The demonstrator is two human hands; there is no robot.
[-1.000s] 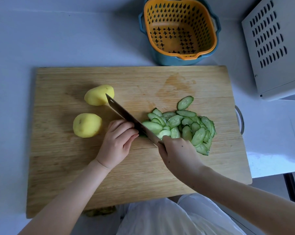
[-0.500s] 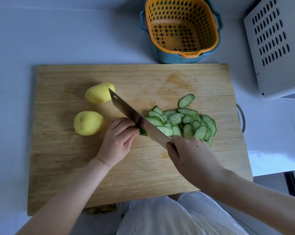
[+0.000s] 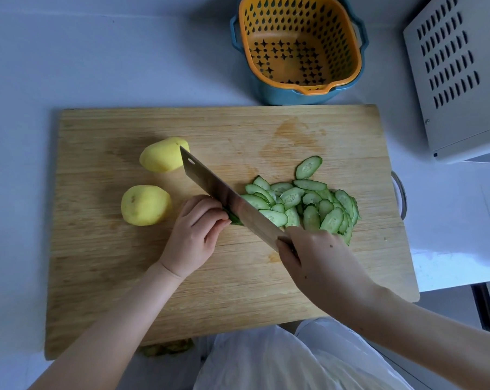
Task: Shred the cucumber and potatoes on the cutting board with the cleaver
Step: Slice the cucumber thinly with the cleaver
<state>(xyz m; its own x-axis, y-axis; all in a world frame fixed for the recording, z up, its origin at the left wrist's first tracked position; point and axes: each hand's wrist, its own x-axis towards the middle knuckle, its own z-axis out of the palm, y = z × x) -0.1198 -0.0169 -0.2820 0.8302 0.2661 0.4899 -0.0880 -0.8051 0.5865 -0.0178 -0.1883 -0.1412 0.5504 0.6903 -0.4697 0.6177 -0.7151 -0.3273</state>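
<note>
On the wooden cutting board (image 3: 125,291) lie two peeled yellow potatoes, one at the back (image 3: 160,154) and one nearer (image 3: 145,205). A heap of cucumber slices (image 3: 308,205) spreads right of the cleaver (image 3: 226,199). My right hand (image 3: 319,257) grips the cleaver's handle, and the blade slants from the far left toward me. My left hand (image 3: 194,235) has curled fingers holding the small dark green cucumber end (image 3: 234,218) against the blade's left side. Most of that stub is hidden by the fingers and blade.
An orange strainer basket (image 3: 300,46) inside a blue bowl stands just behind the board. A white vented appliance (image 3: 457,74) sits at the back right. A metal loop (image 3: 401,195) juts from the board's right edge. Peel scraps (image 3: 167,347) lie at the front edge.
The cleaver has tilted and lifted slightly, its flat side now showing more. Both hands stay at the cucumber stub, and the slice pile is about the same.
</note>
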